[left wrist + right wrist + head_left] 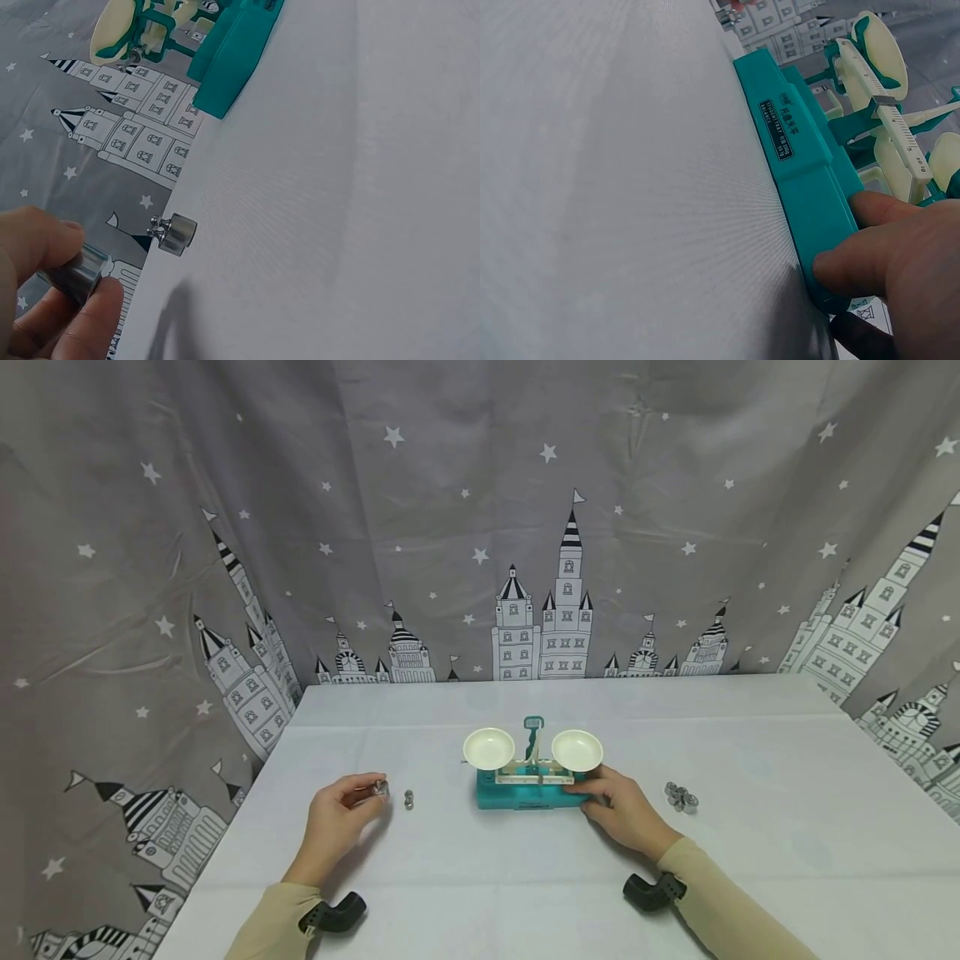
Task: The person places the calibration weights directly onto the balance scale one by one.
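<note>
Left hand (335, 824) pinches metal weight (76, 274), small weights (408, 800) just right, right hand (625, 812) grips teal balance (517, 797) by right end, weight cluster (681, 797) farther right.

Left arm, covered by a beige long sleeve (270, 922), is angled up and inward from lower left. Bare left hand (341, 822) is closed in a pinch, thumb set against bent fingers. Right arm, covered by a matching beige sleeve (731, 906), is angled up-left from lower right. Bare right hand (628, 814) is reached inward, thumb and index finger slightly parted in a grip.
</note>
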Action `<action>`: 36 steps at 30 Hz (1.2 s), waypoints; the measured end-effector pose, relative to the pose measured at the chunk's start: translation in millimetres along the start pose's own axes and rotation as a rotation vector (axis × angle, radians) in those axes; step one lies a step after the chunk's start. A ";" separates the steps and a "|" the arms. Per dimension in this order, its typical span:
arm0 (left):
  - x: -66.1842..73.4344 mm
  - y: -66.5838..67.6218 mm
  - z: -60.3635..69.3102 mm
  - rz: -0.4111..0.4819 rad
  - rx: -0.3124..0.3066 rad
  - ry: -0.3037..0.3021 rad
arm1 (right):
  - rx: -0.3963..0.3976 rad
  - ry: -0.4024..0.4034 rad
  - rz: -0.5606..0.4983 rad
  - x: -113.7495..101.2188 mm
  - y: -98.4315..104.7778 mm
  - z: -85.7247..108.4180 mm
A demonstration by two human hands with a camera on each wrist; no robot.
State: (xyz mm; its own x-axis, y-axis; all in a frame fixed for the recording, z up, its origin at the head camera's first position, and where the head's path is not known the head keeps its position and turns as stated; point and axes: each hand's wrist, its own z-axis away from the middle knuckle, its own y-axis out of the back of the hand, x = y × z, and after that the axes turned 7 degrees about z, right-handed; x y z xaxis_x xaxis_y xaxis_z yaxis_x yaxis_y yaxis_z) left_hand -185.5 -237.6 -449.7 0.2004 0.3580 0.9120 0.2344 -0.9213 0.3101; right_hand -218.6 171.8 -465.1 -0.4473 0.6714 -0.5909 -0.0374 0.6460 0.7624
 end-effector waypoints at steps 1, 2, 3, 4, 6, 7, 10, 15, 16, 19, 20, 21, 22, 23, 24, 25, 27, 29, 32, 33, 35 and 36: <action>0.4 0.3 -0.2 0.007 -0.004 0.006 | 0.001 -0.001 -0.001 0.0 0.1 0.1; 1.4 0.4 -0.4 0.011 -0.006 0.016 | 0.001 0.000 -0.001 0.0 0.2 0.3; 2.0 0.7 -0.5 0.008 -0.009 0.022 | 0.002 -0.003 -0.001 0.0 0.2 0.4; 2.6 0.9 -0.7 0.003 -0.012 0.028 | 0.002 -0.004 0.000 -0.3 0.2 0.6; 3.8 0.9 -1.1 -0.004 -0.018 0.043 | 0.003 -0.007 0.002 -0.7 0.4 0.4; 4.0 0.7 -1.4 -0.012 -0.022 0.049 | 0.003 -0.009 0.003 -1.0 0.6 0.2; 6.2 0.4 -1.2 -0.019 -0.029 0.065 | 0.002 -0.007 0.006 -1.5 1.0 -0.7; 12.5 -0.8 -0.7 -0.016 -0.033 0.070 | 0.000 0.004 0.008 -1.0 1.1 -2.2; 13.7 -1.3 -1.0 -0.017 -0.035 0.067 | 0.000 0.006 0.008 -1.0 1.1 -2.2; 17.6 -3.1 -2.5 -0.024 -0.046 0.060 | 0.003 0.003 0.009 -0.3 0.9 -2.1; 18.7 -3.9 -3.4 -0.031 -0.050 0.058 | 0.005 0.002 0.009 0.0 0.8 -2.0; 20.0 -4.8 -4.5 -0.035 -0.053 0.054 | 0.007 0.002 0.007 0.2 0.8 -1.9; 21.5 -5.8 -5.6 -0.035 -0.057 0.054 | 0.008 0.002 0.006 0.4 0.7 -1.9; 23.0 -6.8 -6.8 -0.040 -0.060 0.054 | 0.010 0.002 0.006 0.8 0.5 -1.9; 24.5 -7.8 -8.1 -0.050 -0.063 0.053 | 0.010 0.002 0.005 1.0 0.3 -1.9; 26.1 -9.0 -9.6 -0.060 -0.065 0.055 | 0.010 0.002 0.003 1.3 0.1 -1.9; 30.6 -11.2 -12.4 -0.076 -0.070 0.059 | 0.009 0.001 0.001 1.9 -0.5 -1.8; 36.4 -13.4 -15.4 -0.090 -0.079 0.065 | 0.007 0.001 0.001 2.3 -1.1 -1.8; 47.1 -16.9 -20.4 -0.102 -0.094 0.058 | 0.003 0.003 0.001 2.6 -1.5 -1.7; 50.7 -18.4 -22.3 -0.103 -0.098 0.054 | 0.002 0.004 0.004 2.6 -1.5 -1.7; 57.8 -21.7 -26.0 -0.103 -0.106 0.037 | 0.001 0.005 0.006 2.3 -1.1 -1.9; 60.8 -23.7 -27.9 -0.102 -0.111 0.030 | 0.001 0.005 0.009 2.1 -0.9 -2.0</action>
State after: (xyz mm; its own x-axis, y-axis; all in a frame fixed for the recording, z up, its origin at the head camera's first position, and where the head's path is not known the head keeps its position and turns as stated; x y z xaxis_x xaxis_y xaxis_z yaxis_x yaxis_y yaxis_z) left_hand -205.4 -198.3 -394.1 0.1524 0.4478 0.8810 0.1450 -0.8919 0.4283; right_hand -221.2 172.0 -466.5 -0.4519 0.6754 -0.5828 -0.0325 0.6404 0.7674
